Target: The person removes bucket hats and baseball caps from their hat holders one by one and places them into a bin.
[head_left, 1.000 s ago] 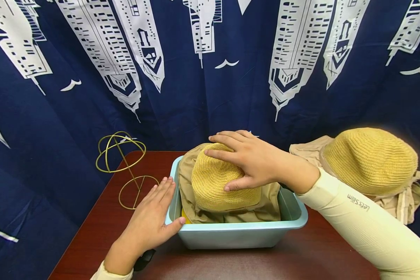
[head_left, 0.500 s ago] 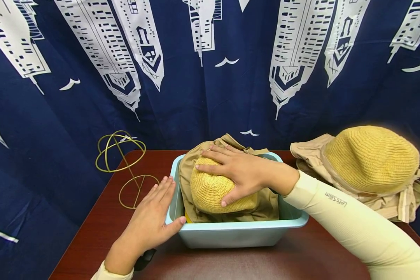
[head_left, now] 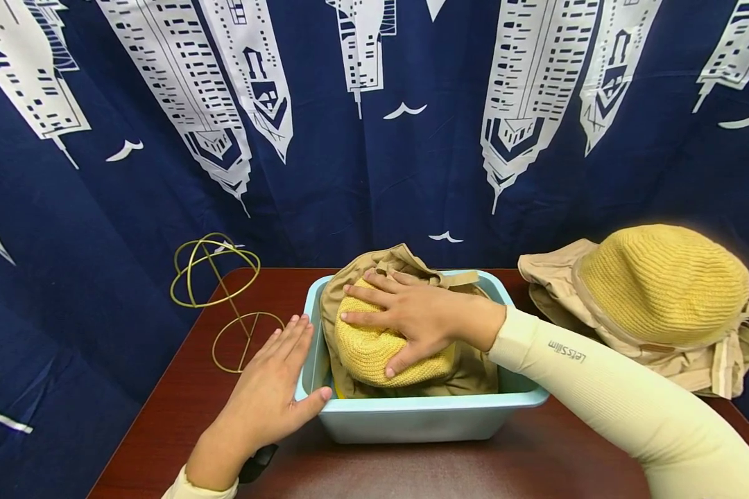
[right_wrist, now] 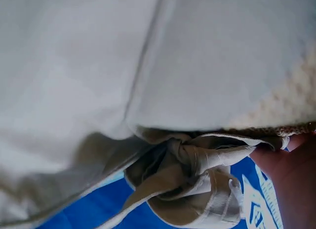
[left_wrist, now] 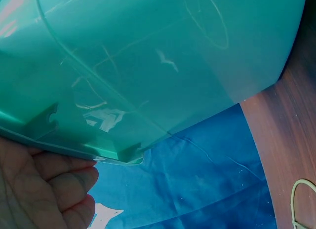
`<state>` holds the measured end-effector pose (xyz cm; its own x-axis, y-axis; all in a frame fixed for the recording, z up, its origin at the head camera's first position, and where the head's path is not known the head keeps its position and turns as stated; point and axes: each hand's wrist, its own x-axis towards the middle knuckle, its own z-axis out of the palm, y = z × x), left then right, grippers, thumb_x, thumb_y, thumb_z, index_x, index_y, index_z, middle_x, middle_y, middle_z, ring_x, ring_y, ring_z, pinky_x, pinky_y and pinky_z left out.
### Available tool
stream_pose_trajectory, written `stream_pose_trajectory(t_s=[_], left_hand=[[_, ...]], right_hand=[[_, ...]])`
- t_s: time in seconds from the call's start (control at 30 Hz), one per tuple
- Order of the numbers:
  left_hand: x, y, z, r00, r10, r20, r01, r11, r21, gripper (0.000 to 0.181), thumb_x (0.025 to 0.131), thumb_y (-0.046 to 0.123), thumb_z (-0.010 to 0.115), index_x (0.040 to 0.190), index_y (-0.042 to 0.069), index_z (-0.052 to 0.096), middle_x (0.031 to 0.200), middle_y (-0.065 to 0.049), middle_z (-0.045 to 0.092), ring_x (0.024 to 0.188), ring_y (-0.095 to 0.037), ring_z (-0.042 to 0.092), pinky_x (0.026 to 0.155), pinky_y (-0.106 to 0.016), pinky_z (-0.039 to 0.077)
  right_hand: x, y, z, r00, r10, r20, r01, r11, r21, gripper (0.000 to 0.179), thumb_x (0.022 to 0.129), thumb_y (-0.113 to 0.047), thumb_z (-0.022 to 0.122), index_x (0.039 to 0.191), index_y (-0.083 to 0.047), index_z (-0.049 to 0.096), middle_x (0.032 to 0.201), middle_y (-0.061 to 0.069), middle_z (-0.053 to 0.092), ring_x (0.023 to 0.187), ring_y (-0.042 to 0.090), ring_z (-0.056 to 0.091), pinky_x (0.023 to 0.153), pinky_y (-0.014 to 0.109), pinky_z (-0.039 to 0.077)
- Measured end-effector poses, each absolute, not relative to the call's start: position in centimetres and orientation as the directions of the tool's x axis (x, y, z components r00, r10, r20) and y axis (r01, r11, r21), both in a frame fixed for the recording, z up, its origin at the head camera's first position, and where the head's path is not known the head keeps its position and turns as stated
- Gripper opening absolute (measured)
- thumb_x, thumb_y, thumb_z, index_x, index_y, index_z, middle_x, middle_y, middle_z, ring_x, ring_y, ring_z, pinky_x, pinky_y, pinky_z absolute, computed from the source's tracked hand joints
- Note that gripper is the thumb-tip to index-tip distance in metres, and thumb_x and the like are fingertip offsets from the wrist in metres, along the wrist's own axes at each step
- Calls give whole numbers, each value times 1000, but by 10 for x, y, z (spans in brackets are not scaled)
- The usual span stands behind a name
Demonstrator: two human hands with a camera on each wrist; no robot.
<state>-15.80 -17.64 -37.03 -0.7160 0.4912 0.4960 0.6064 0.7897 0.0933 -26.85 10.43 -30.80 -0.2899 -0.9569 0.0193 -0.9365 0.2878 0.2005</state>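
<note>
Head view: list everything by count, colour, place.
Table: 1, brown, underneath
Basin: 1, light blue, on table
First hat: 1, yellow and khaki, in basin
Second hat: 1, yellow and beige, right of basin
Unclear item: 1, yellow, in basin
Wire stand: 1, gold, left of basin
Backdrop: 1, navy and white, behind
Wrist gear: 1, black, left wrist
Sleeves: 2, cream, arms
Left hand: 1, bare, basin's left rim
Right hand: 1, bare, on first hat

We see a reddish-brown table [head_left: 374, 475] before us, a pale blue tub [head_left: 406, 423] resting on it, a gold wire stand [head_left: 229, 298] to the left, a yellow-crowned beige hat [head_left: 664, 287] to the right.
</note>
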Motion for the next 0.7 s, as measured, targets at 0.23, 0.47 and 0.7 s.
stream_pose_trajectory(t_s=[0.23, 0.47, 0.7], left_hand=[[-159, -177, -369, -694, 494, 523, 615, 784, 76, 86, 92, 61, 51, 141, -10, 47, 148, -22, 46, 142, -35, 35, 112, -53, 33], [-158, -177, -370, -711, 490, 504, 605, 792, 84, 85, 91, 59, 55, 142, -9, 47, 149, -22, 45, 142, -35, 35, 113, -53, 32], [-158, -177, -371, -707, 491, 509, 610, 788, 86, 85, 91, 59, 54, 141, -10, 47, 148, -22, 46, 142, -36, 36, 112, -53, 33]], right_hand=[[-265, 94, -318, -310, -946, -89, -947, 299, 118, 91, 87, -81, 36, 160, -30, 15, 167, 4, 6, 150, 38, 7, 117, 57, 15], [-258, 90, -323, -312, -943, -115, -943, 293, 158, 89, 88, -82, 31, 160, -32, 17, 167, 3, 8, 149, 38, 13, 116, 59, 19], [-261, 101, -301, -214, -976, 43, -946, 218, 238, 90, 88, -80, 37, 157, -23, 31, 163, 12, 21, 149, 34, 19, 115, 59, 22]])
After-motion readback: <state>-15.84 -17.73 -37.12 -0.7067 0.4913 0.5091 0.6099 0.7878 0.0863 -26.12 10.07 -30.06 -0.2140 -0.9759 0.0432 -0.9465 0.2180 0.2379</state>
